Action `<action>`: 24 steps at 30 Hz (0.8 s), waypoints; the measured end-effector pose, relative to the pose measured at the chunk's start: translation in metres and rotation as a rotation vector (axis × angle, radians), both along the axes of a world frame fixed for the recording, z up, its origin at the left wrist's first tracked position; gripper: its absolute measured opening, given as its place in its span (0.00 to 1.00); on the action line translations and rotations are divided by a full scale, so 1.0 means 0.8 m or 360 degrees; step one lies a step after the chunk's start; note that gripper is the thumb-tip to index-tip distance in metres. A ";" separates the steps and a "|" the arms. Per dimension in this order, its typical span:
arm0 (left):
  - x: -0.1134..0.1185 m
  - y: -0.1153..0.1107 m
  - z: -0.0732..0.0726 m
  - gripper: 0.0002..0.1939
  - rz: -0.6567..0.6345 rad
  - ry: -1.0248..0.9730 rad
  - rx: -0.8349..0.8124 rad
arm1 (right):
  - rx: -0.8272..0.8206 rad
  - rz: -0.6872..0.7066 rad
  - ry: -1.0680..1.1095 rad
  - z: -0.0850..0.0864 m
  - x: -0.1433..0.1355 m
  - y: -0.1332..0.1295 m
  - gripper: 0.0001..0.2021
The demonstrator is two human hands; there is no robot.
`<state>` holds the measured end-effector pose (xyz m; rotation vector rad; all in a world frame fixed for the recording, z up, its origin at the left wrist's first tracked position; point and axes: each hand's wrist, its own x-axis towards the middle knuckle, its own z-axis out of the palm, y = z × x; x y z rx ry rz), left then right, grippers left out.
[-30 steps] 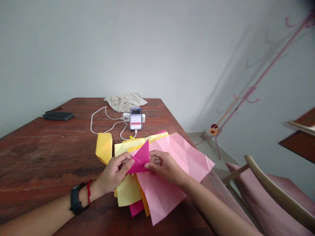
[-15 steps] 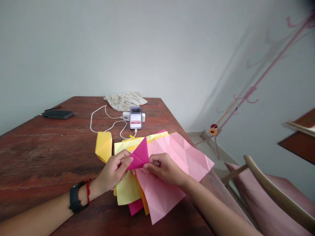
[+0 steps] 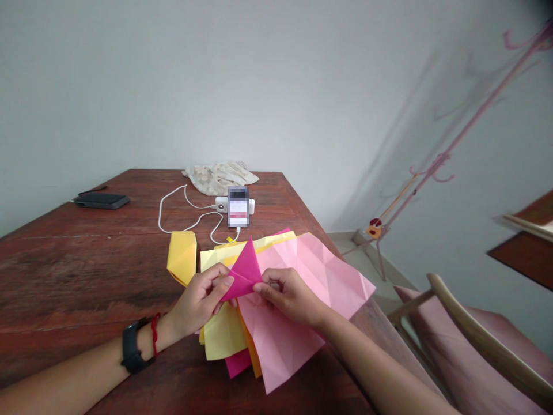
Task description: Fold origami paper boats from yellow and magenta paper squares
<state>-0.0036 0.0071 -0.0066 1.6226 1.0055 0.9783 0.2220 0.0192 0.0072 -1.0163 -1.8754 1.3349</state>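
Note:
A piece of folded magenta paper (image 3: pixel 247 267), with one point sticking up, is held between both hands. My left hand (image 3: pixel 209 295) pinches its left side, thumb on top. At its right corner my right hand (image 3: pixel 288 294) grips with thumb and curled fingers. Under the hands lies a fanned pile of creased sheets: light pink paper (image 3: pixel 324 271) on top, with yellow paper (image 3: pixel 222 337) and more magenta showing below. Just left of the pile sits a folded yellow paper piece (image 3: pixel 181 255). The undersides of the fingers are hidden.
On the wooden table (image 3: pixel 99 259) a phone (image 3: pixel 238 207) leans on a white power bank (image 3: pixel 221 204) with a white cable (image 3: pixel 161 210). Behind it lies a crumpled cloth (image 3: pixel 220 176). A dark power bank (image 3: pixel 101 200) rests at far left. A chair (image 3: pixel 475 340) stands right.
The upright point of the magenta paper has tipped slightly left and up. Both hands keep their grip, with only a slight shift of the right fingers.

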 end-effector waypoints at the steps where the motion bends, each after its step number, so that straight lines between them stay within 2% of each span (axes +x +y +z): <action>1: 0.000 -0.001 0.002 0.16 -0.0006 0.0008 0.0003 | -0.0005 -0.0013 0.0016 0.001 0.000 0.000 0.22; 6: 0.001 -0.002 0.006 0.20 -0.0073 0.0100 0.0036 | -0.0064 -0.0115 0.0160 0.002 -0.003 0.000 0.22; 14: 0.002 0.003 -0.001 0.16 -0.0039 0.0094 0.0058 | -0.0037 -0.0144 0.0180 -0.004 -0.002 0.001 0.21; 24: 0.000 0.003 -0.002 0.18 -0.0033 0.0089 0.0048 | -0.0034 -0.0152 0.0151 -0.002 -0.001 0.003 0.21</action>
